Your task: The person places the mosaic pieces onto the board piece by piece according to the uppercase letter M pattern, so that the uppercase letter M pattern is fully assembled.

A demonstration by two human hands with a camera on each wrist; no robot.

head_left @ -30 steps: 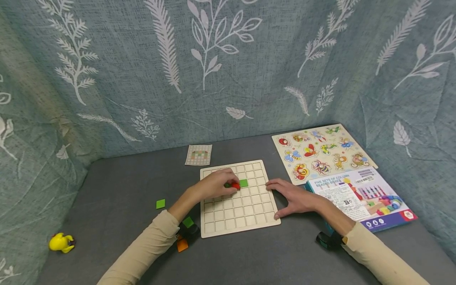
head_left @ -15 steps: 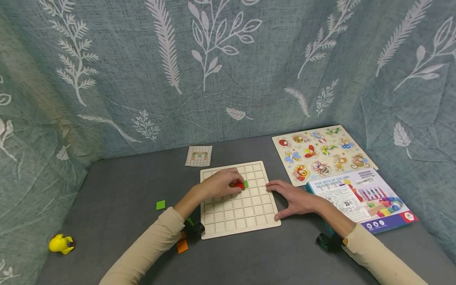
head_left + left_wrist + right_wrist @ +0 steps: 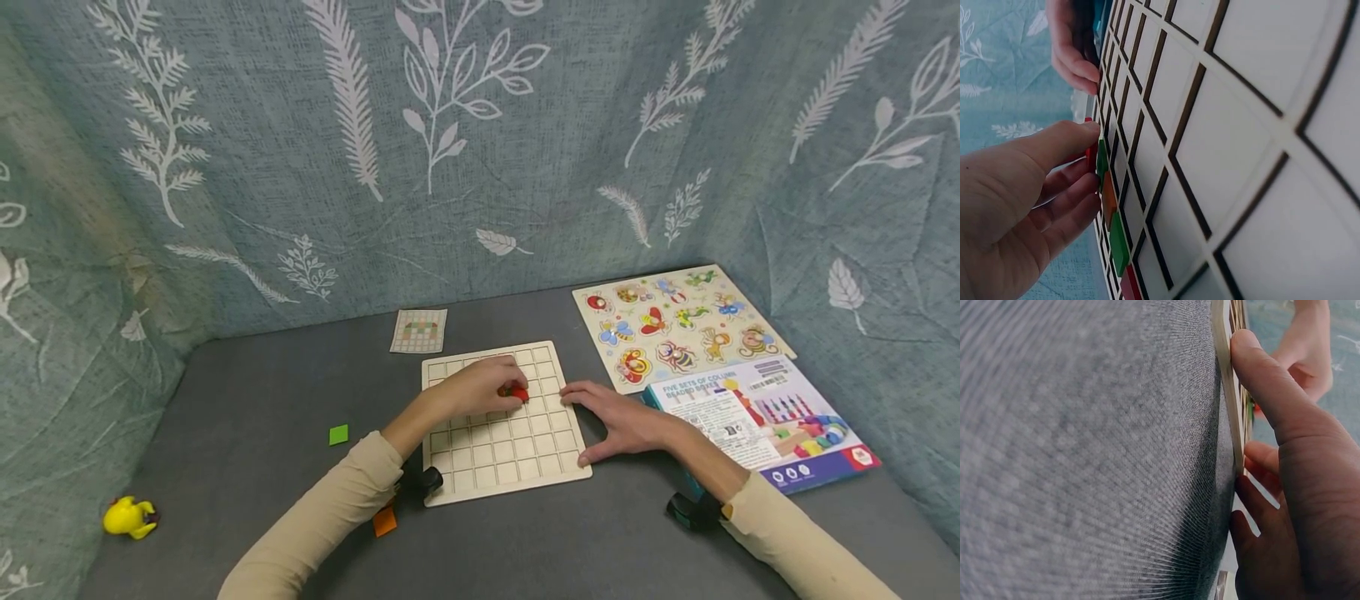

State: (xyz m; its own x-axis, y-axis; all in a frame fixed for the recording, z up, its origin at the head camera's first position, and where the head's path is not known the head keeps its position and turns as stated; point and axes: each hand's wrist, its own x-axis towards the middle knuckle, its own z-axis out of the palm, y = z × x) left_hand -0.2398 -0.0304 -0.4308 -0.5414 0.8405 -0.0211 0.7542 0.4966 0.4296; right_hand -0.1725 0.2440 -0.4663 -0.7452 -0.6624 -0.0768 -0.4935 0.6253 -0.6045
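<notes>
In the head view, my left hand (image 3: pixel 480 390) reaches over a pale wooden grid board (image 3: pixel 506 451) and pinches a red square tile (image 3: pixel 520 393) between thumb and fingers. The left wrist view shows the red tile (image 3: pixel 1090 153) beside a row on the board: a green tile (image 3: pixel 1102 157), an orange tile (image 3: pixel 1109 200), another green tile (image 3: pixel 1119 245) and another red tile (image 3: pixel 1129 284). From above, my left hand hides most of that row. My right hand (image 3: pixel 618 419) rests at the board's right edge, fingers spread, with thumb and fingertips touching the rim.
A small pattern card (image 3: pixel 418 332) lies behind the board. Farther right are an insect puzzle board (image 3: pixel 660 312) and a bead toy box (image 3: pixel 757 421). To the left lie a green tile (image 3: pixel 338 435), an orange tile (image 3: pixel 385 522) and a yellow toy (image 3: pixel 130 517).
My left hand has moved right across the board with the red tile, and it now covers the green tile seen earlier. My right hand has stayed at the board's edge.
</notes>
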